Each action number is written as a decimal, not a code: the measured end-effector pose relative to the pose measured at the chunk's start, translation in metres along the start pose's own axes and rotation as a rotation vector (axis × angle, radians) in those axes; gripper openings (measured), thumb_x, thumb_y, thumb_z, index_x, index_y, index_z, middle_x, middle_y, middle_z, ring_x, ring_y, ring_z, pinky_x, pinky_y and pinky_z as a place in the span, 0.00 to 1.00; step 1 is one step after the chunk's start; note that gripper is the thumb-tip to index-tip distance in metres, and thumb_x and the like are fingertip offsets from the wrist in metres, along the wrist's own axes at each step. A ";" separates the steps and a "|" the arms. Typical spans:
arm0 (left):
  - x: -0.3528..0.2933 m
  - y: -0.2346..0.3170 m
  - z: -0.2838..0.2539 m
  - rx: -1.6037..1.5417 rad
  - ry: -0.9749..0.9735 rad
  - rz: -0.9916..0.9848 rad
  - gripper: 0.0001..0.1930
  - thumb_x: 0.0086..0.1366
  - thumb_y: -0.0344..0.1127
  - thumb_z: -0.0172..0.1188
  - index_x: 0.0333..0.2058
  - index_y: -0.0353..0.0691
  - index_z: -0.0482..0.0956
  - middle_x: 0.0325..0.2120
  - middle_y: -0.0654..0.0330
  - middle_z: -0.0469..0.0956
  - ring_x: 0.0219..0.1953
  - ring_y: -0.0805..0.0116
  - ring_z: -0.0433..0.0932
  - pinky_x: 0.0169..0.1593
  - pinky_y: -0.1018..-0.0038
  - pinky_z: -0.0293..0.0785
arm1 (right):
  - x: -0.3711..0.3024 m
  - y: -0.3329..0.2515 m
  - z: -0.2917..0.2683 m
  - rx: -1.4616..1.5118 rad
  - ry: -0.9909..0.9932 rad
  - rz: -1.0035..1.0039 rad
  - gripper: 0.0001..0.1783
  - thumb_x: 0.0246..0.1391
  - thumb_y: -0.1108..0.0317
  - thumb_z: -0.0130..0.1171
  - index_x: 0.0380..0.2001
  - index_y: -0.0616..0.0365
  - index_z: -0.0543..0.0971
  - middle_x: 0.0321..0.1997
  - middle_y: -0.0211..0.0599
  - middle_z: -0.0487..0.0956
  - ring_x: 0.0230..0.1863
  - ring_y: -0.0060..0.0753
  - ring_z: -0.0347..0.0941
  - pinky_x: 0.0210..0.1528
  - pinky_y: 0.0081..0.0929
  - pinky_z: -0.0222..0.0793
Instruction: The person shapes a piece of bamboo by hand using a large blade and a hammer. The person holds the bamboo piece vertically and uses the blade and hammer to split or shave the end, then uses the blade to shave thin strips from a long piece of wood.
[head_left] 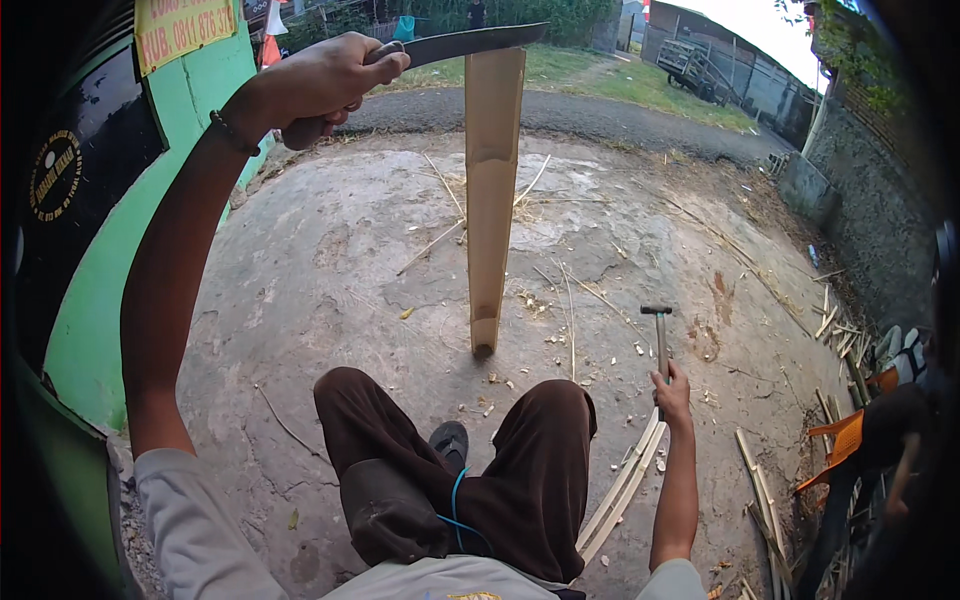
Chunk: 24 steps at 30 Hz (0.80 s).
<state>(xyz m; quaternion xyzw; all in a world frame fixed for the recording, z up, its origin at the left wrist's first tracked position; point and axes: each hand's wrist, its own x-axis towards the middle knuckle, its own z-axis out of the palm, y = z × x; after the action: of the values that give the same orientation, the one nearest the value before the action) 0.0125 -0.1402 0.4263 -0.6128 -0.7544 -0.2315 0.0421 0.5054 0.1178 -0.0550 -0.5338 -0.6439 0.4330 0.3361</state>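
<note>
My left hand [335, 80] is raised at the upper left, its fingers closed around the handle of a machete [465, 44]. The dark blade lies level across the top end of a split bamboo length [492, 200]. This half-round piece stands upright on the concrete in front of my knees, its pale hollow inside facing me. Lower, on the right, my right hand [674, 393] grips a hammer [661, 340] by its handle, head up and away from the bamboo. Pale bamboo strips [625, 485] lie on the ground beneath and beside that hand.
Chips and thin bamboo slivers [430, 248] litter the concrete ground [310, 270]. A green wall [110, 300] runs along my left. On the right are more strips [765, 500], an orange chair [840, 445] and a partly seen person [865, 460]. An asphalt road [600, 115] crosses beyond.
</note>
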 end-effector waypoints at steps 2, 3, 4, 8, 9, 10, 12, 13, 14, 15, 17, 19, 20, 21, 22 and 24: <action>-0.001 0.002 0.000 0.041 0.010 -0.040 0.27 0.72 0.63 0.47 0.36 0.40 0.68 0.14 0.70 0.63 0.13 0.84 0.66 0.17 0.81 0.69 | 0.011 -0.115 -0.018 -0.155 0.221 -0.410 0.23 0.61 0.59 0.62 0.55 0.60 0.77 0.21 0.30 0.73 0.17 0.19 0.68 0.22 0.25 0.64; -0.002 0.003 -0.001 0.003 -0.012 0.012 0.27 0.72 0.63 0.47 0.36 0.40 0.69 0.14 0.69 0.63 0.13 0.84 0.66 0.17 0.81 0.70 | 0.012 -0.172 -0.032 -0.079 0.173 -0.481 0.25 0.63 0.57 0.61 0.58 0.60 0.76 0.22 0.29 0.74 0.17 0.18 0.68 0.20 0.24 0.63; -0.003 0.004 -0.002 0.044 0.004 -0.026 0.27 0.72 0.63 0.47 0.36 0.40 0.69 0.14 0.69 0.63 0.13 0.84 0.66 0.17 0.81 0.70 | 0.012 -0.226 -0.040 -0.048 0.163 -0.601 0.26 0.64 0.56 0.60 0.59 0.60 0.74 0.23 0.28 0.74 0.17 0.17 0.69 0.20 0.22 0.66; -0.007 0.006 -0.008 0.038 -0.015 -0.014 0.27 0.72 0.63 0.47 0.36 0.40 0.69 0.14 0.69 0.64 0.12 0.84 0.66 0.16 0.81 0.69 | -0.002 -0.410 -0.063 -0.085 0.015 -0.945 0.32 0.66 0.56 0.57 0.70 0.46 0.62 0.30 0.30 0.78 0.20 0.18 0.74 0.19 0.18 0.67; -0.009 0.006 -0.010 0.007 -0.030 -0.005 0.28 0.72 0.64 0.47 0.37 0.40 0.70 0.14 0.69 0.64 0.12 0.84 0.66 0.16 0.81 0.69 | -0.005 -0.446 -0.060 -0.179 0.095 -0.995 0.30 0.67 0.56 0.55 0.69 0.44 0.63 0.28 0.28 0.76 0.18 0.14 0.67 0.19 0.16 0.64; -0.011 0.006 -0.012 0.030 -0.029 -0.009 0.28 0.72 0.64 0.47 0.37 0.40 0.70 0.14 0.69 0.64 0.12 0.84 0.66 0.16 0.81 0.69 | -0.009 -0.479 -0.057 -0.161 0.060 -0.970 0.29 0.67 0.53 0.55 0.69 0.44 0.65 0.22 0.22 0.71 0.14 0.10 0.59 0.15 0.15 0.56; -0.015 0.007 -0.016 0.025 -0.040 0.024 0.28 0.71 0.65 0.47 0.36 0.40 0.70 0.14 0.69 0.64 0.11 0.84 0.65 0.16 0.81 0.69 | -0.021 -0.526 -0.054 -0.361 0.092 -0.915 0.19 0.68 0.53 0.54 0.54 0.53 0.73 0.20 0.19 0.65 0.16 0.08 0.58 0.16 0.15 0.54; -0.017 0.007 -0.017 0.044 -0.042 0.024 0.28 0.71 0.65 0.47 0.36 0.40 0.70 0.14 0.69 0.64 0.11 0.84 0.65 0.16 0.81 0.69 | -0.029 -0.537 -0.052 -0.363 0.088 -0.909 0.19 0.68 0.53 0.54 0.54 0.53 0.73 0.20 0.19 0.65 0.16 0.08 0.58 0.16 0.15 0.54; -0.019 0.007 -0.017 0.062 -0.040 0.006 0.28 0.71 0.65 0.47 0.36 0.40 0.70 0.14 0.69 0.64 0.11 0.84 0.65 0.16 0.82 0.69 | -0.038 -0.549 -0.048 -0.543 0.079 -0.983 0.26 0.68 0.54 0.52 0.64 0.50 0.64 0.36 0.34 0.73 0.30 0.24 0.68 0.33 0.25 0.64; -0.019 0.007 -0.017 0.080 -0.036 -0.010 0.29 0.71 0.65 0.48 0.36 0.40 0.70 0.13 0.69 0.63 0.11 0.84 0.65 0.16 0.82 0.69 | -0.047 -0.557 -0.046 -0.726 0.070 -1.054 0.35 0.67 0.55 0.50 0.73 0.47 0.55 0.51 0.48 0.81 0.44 0.40 0.79 0.49 0.36 0.74; -0.023 0.005 -0.014 0.073 -0.017 -0.001 0.28 0.71 0.65 0.48 0.36 0.41 0.69 0.13 0.69 0.63 0.11 0.84 0.65 0.16 0.82 0.69 | -0.061 -0.568 -0.032 -1.006 -0.016 -0.988 0.36 0.69 0.46 0.46 0.74 0.41 0.53 0.51 0.47 0.79 0.35 0.35 0.75 0.44 0.36 0.74; -0.024 0.001 -0.012 0.061 0.007 0.002 0.28 0.70 0.66 0.48 0.36 0.41 0.69 0.13 0.70 0.63 0.11 0.84 0.65 0.16 0.83 0.69 | -0.074 -0.564 -0.022 -1.040 -0.148 -0.767 0.35 0.69 0.45 0.47 0.74 0.38 0.54 0.45 0.42 0.79 0.30 0.30 0.70 0.38 0.36 0.72; -0.024 -0.001 -0.012 0.042 -0.005 0.004 0.28 0.70 0.65 0.48 0.36 0.41 0.69 0.13 0.70 0.62 0.11 0.84 0.65 0.16 0.83 0.69 | -0.078 -0.567 -0.017 -0.977 -0.045 -0.654 0.33 0.69 0.50 0.49 0.73 0.36 0.56 0.37 0.35 0.78 0.29 0.26 0.69 0.34 0.31 0.70; -0.024 -0.003 -0.013 0.027 -0.016 0.005 0.28 0.70 0.65 0.49 0.37 0.41 0.70 0.13 0.70 0.62 0.11 0.84 0.65 0.16 0.83 0.68 | -0.080 -0.570 -0.014 -0.980 -0.045 -0.662 0.33 0.69 0.50 0.49 0.73 0.36 0.56 0.37 0.35 0.78 0.29 0.26 0.69 0.34 0.31 0.70; -0.025 -0.005 -0.013 0.029 -0.007 0.000 0.28 0.70 0.65 0.49 0.37 0.41 0.70 0.13 0.70 0.62 0.11 0.84 0.65 0.16 0.83 0.68 | -0.080 -0.569 -0.010 -0.913 -0.088 -0.663 0.32 0.69 0.52 0.50 0.73 0.38 0.58 0.36 0.33 0.78 0.29 0.25 0.68 0.34 0.29 0.69; -0.027 -0.008 -0.015 0.028 -0.018 0.049 0.28 0.70 0.65 0.49 0.37 0.41 0.70 0.13 0.70 0.62 0.11 0.84 0.66 0.16 0.83 0.68 | -0.076 -0.571 -0.006 -0.640 -0.060 -0.999 0.30 0.68 0.55 0.52 0.70 0.44 0.63 0.33 0.28 0.76 0.27 0.21 0.67 0.30 0.27 0.68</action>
<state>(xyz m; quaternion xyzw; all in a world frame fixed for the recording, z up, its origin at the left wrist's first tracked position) 0.0082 -0.1720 0.4274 -0.6323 -0.7428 -0.2146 0.0496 0.3000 0.0130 0.4729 -0.2287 -0.9249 0.0215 0.3030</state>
